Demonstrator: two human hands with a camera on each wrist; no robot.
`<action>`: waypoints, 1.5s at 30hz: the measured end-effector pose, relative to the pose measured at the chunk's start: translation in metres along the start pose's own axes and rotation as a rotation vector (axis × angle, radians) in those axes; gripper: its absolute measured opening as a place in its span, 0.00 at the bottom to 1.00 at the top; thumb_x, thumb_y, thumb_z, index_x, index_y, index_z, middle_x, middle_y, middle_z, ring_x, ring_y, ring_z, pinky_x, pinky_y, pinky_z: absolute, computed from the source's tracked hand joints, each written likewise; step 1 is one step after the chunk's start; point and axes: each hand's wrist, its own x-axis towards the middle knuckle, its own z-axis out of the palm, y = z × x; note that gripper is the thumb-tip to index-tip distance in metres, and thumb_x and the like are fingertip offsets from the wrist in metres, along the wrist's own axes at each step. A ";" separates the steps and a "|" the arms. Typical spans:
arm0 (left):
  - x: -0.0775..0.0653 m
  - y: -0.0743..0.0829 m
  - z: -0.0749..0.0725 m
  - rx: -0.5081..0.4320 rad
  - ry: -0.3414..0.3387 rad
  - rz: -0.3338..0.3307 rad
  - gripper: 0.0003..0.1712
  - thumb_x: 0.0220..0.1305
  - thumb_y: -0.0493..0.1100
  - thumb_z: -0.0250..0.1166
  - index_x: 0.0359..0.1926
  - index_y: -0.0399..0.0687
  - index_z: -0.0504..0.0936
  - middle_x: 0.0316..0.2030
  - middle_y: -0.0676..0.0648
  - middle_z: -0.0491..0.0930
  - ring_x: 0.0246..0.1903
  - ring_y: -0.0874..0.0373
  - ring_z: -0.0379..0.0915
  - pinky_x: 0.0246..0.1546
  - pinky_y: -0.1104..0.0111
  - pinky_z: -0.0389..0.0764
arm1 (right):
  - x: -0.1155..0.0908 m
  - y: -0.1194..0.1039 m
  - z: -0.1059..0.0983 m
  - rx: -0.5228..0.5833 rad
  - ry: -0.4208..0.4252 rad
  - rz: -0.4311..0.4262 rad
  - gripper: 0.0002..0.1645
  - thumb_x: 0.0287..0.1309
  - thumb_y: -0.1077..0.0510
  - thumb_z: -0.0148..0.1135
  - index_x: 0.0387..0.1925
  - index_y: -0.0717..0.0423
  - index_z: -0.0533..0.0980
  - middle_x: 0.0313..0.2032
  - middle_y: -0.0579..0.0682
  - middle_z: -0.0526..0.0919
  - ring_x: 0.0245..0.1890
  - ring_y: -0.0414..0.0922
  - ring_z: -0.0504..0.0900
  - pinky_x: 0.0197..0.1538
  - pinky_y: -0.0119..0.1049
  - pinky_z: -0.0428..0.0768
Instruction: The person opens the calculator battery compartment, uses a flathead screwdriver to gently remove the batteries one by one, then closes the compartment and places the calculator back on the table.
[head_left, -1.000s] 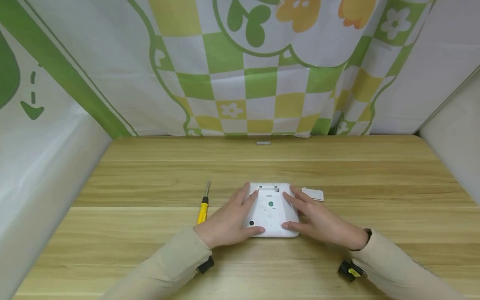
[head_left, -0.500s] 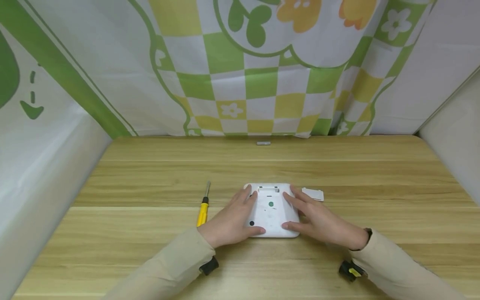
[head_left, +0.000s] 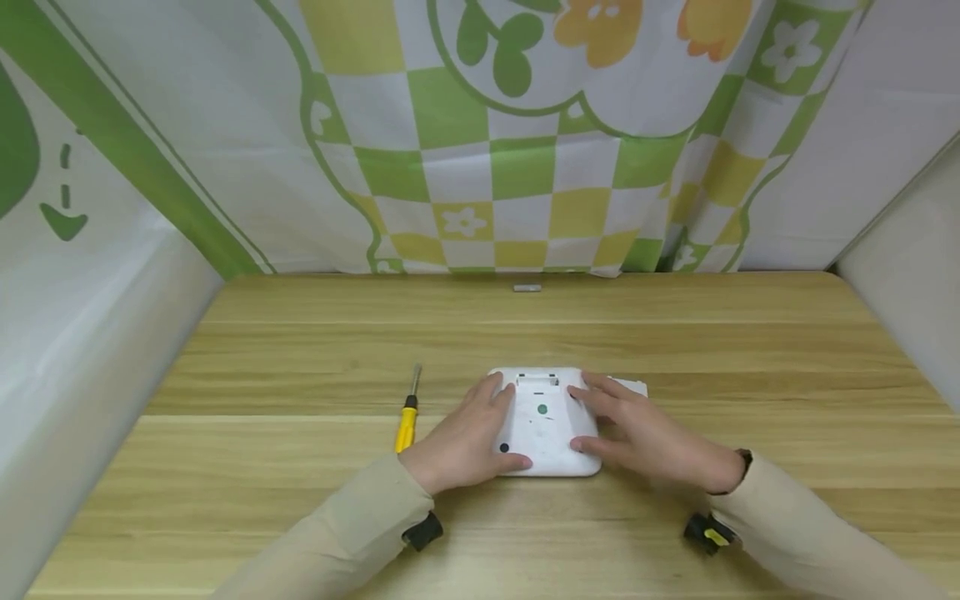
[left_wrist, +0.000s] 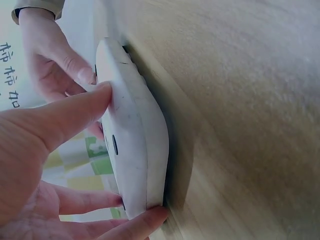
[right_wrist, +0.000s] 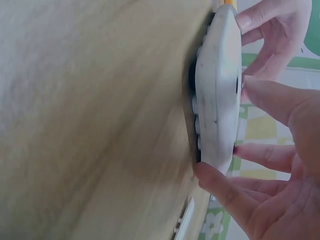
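A white calculator [head_left: 546, 433] lies face down on the table, its rounded keys showing along the underside in the right wrist view. Near its far edge the battery compartment [head_left: 537, 382] is uncovered. My left hand [head_left: 465, 437] holds the left side, with the thumb on the back near the close edge and fingers at the far corner. On the opposite side my right hand [head_left: 648, 429] grips the right edge, its thumb [right_wrist: 270, 97] on the back and a fingertip low at the far corner. A white battery cover [head_left: 636, 387] lies partly hidden behind the right fingers.
A yellow-handled screwdriver [head_left: 406, 427] lies left of the left hand, tip pointing away. Far back on the wooden table [head_left: 300, 358], close to the checked curtain [head_left: 521, 167], lies a small grey cylinder [head_left: 527, 288]. Black cameras sit under both wrists.
My left fingers have shifted slightly at the calculator's far left corner. My right hand has moved a little right, and its fingers now overlap the battery cover. The calculator has barely moved.
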 end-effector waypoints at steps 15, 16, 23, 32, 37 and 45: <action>-0.001 0.001 0.002 -0.033 0.028 -0.012 0.51 0.54 0.51 0.72 0.69 0.29 0.57 0.72 0.33 0.48 0.72 0.41 0.45 0.71 0.55 0.54 | 0.000 0.023 -0.022 -0.110 0.059 0.035 0.20 0.57 0.60 0.66 0.52 0.62 0.78 0.53 0.66 0.78 0.49 0.59 0.81 0.49 0.51 0.80; -0.001 0.001 0.002 -0.034 0.028 -0.014 0.51 0.54 0.51 0.72 0.69 0.29 0.57 0.72 0.33 0.48 0.72 0.41 0.45 0.71 0.55 0.54 | 0.000 0.024 -0.022 -0.124 0.062 0.034 0.20 0.56 0.61 0.66 0.51 0.62 0.79 0.52 0.66 0.79 0.49 0.59 0.80 0.51 0.52 0.79; -0.002 0.001 0.001 -0.028 0.029 -0.014 0.51 0.54 0.50 0.72 0.69 0.28 0.57 0.72 0.32 0.49 0.71 0.40 0.47 0.70 0.55 0.55 | 0.003 0.029 -0.021 -0.187 0.064 0.040 0.14 0.54 0.65 0.67 0.44 0.60 0.83 0.45 0.59 0.83 0.47 0.56 0.82 0.49 0.52 0.79; 0.000 0.001 0.002 -0.023 0.029 -0.020 0.52 0.53 0.51 0.73 0.69 0.29 0.57 0.71 0.32 0.49 0.71 0.40 0.47 0.70 0.55 0.56 | 0.005 0.034 -0.018 -0.221 0.055 0.058 0.11 0.54 0.66 0.66 0.41 0.60 0.84 0.43 0.58 0.85 0.45 0.55 0.83 0.48 0.50 0.80; 0.000 0.001 0.002 -0.025 0.030 -0.021 0.51 0.53 0.51 0.73 0.69 0.29 0.58 0.71 0.32 0.49 0.71 0.40 0.47 0.70 0.55 0.56 | 0.006 0.037 -0.016 -0.241 0.076 0.035 0.12 0.52 0.69 0.66 0.40 0.60 0.84 0.41 0.57 0.86 0.44 0.54 0.84 0.47 0.49 0.81; 0.000 0.001 0.002 -0.019 0.031 -0.019 0.51 0.53 0.51 0.73 0.69 0.29 0.58 0.71 0.32 0.50 0.71 0.40 0.48 0.70 0.55 0.56 | 0.006 0.036 -0.015 -0.257 0.105 0.007 0.12 0.50 0.70 0.66 0.38 0.60 0.84 0.39 0.55 0.86 0.43 0.53 0.85 0.46 0.48 0.81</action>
